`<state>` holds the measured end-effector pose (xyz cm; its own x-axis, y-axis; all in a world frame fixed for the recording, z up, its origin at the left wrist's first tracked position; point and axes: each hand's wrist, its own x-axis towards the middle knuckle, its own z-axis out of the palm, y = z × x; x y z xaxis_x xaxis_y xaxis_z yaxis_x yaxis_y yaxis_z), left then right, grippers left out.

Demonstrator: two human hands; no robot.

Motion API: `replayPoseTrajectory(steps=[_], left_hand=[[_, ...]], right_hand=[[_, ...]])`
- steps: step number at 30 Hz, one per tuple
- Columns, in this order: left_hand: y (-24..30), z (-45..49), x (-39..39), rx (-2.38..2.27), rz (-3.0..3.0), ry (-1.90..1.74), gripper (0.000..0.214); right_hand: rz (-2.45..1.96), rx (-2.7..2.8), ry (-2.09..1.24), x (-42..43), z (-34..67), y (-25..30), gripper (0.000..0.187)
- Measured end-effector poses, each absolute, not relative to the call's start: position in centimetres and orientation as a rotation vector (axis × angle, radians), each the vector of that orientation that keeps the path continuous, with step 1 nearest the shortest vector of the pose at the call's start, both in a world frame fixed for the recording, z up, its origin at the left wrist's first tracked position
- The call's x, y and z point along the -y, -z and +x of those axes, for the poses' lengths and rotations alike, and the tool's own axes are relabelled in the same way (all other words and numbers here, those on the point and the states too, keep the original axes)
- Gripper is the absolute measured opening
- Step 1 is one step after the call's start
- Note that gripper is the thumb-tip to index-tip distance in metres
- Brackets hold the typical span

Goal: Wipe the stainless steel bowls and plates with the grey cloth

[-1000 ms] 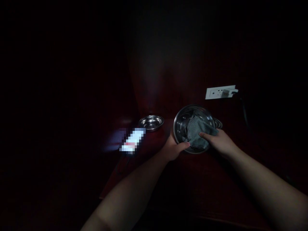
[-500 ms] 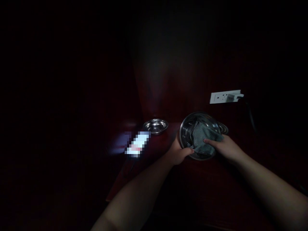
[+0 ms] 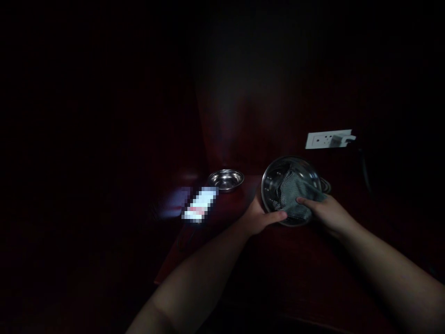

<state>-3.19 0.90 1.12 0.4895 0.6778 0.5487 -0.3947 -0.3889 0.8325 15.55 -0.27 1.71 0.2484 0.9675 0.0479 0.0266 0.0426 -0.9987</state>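
A shiny metal bowl (image 3: 270, 185) is tilted so that its inside faces me. My left hand (image 3: 259, 217) grips its lower left rim, thumb over the edge and the other fingers hidden behind. A grey-green patterned cloth (image 3: 295, 192) lies bunched inside the bowl and over its right rim. My right hand (image 3: 327, 211) is closed on this cloth at the right side of the bowl, thumb pressing on top; its other fingers are out of sight.
A shallow metal dish (image 3: 225, 181) stands on the dark red tabletop (image 3: 239, 199). Left of it glows a pixelated phone-like screen (image 3: 200, 204). Coiled, shiny rims (image 3: 326, 185) show behind the bowl. A white wall socket (image 3: 328, 139) holds a plug with a cable. Surroundings are very dark.
The bowl has shifted slightly and turned a little in my left hand, whose thumb reaches further over the rim. My right hand stays on the cloth. The view has moved slightly.
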Motion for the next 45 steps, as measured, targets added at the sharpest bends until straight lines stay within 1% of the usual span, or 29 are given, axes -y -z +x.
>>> replayPoseTrajectory(steps=[4, 8, 14, 21, 26, 30, 33, 35, 38, 41, 43, 45], left_hand=[[-0.6, -3.0, -0.9, -0.375, 1.502, -1.151, 0.065], [-0.7, -3.2, -1.2, -0.418, 1.441, -1.131, 0.066], [-0.9, -3.5, -1.4, -0.443, 1.406, -1.146, 0.063], [-1.3, -3.7, -1.2, -0.425, 1.396, -1.112, 0.063], [-1.1, -3.9, -1.6, -0.43, 1.405, -1.121, 0.056], [-0.8, -3.9, -1.8, -0.429, 1.417, -1.138, 0.057], [-0.7, -3.8, -1.8, -0.412, 1.436, -1.123, 0.056], [-0.6, -3.9, -1.8, -0.408, 1.45, -1.117, 0.056], [-0.6, -3.9, -1.7, -0.401, 1.465, -1.121, 0.058], [-0.7, -3.9, -1.7, -0.415, 1.468, -1.121, 0.05], [-0.7, -3.9, -1.6, -0.413, 1.467, -1.103, 0.047], [-0.8, -3.9, -1.6, -0.411, 1.46, -1.084, 0.051]], right_hand=[[-1.302, 1.089, -0.999, 0.2, 15.5, -1.5, 0.029], [-1.351, 1.141, -1.019, 0.0, 15.8, -1.3, 0.023], [-1.362, 1.214, -0.981, -0.6, 16.6, -1.0, 0.027], [-1.355, 1.244, -0.954, -0.5, 16.9, -1.1, 0.026], [-1.335, 1.251, -1.005, -0.5, 16.8, -1.0, 0.032], [-1.316, 1.249, -1.042, -0.3, 16.7, -1.2, 0.043], [-1.326, 1.224, -1.034, -0.2, 16.6, -1.4, 0.046], [-1.339, 1.217, -1.006, -0.2, 16.6, -1.5, 0.045], [-1.367, 1.222, -0.963, -0.2, 16.6, -1.4, 0.036], [-1.41, 1.232, -0.932, -0.3, 16.8, -1.2, 0.028], [-1.416, 1.234, -0.94, -0.4, 17.0, -1.2, 0.026], [-1.416, 1.228, -0.956, -0.5, 17.1, -1.1, 0.025]])
